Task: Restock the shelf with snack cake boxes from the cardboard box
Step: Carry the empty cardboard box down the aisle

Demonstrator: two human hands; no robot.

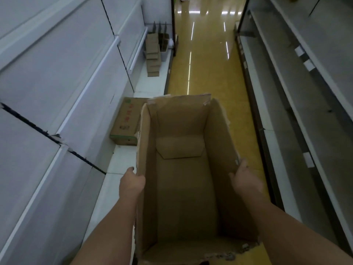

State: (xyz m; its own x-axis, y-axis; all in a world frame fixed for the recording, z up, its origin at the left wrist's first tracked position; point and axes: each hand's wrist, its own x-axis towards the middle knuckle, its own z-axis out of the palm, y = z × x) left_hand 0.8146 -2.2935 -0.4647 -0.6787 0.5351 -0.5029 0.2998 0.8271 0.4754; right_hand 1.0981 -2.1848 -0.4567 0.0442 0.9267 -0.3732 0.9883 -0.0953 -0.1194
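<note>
Your left hand [131, 183] grips the left wall of the open box [183, 180]; your right hand [246, 179] grips its right wall; fingers curl over both rims.

The open cardboard box [183, 178] sits in the middle of the aisle, with the left hand [131, 183] on its left wall and the right hand [246, 180] on its right wall. Just left of its far end a closed carton [125, 124] lies on the base of the left shelf [57, 88], and farther beyond along that base stands a row of small boxes [152, 54]. The right shelf [305, 83] runs along the box's right side, with the floor [202, 60] stretching ahead between the two shelves.
</note>
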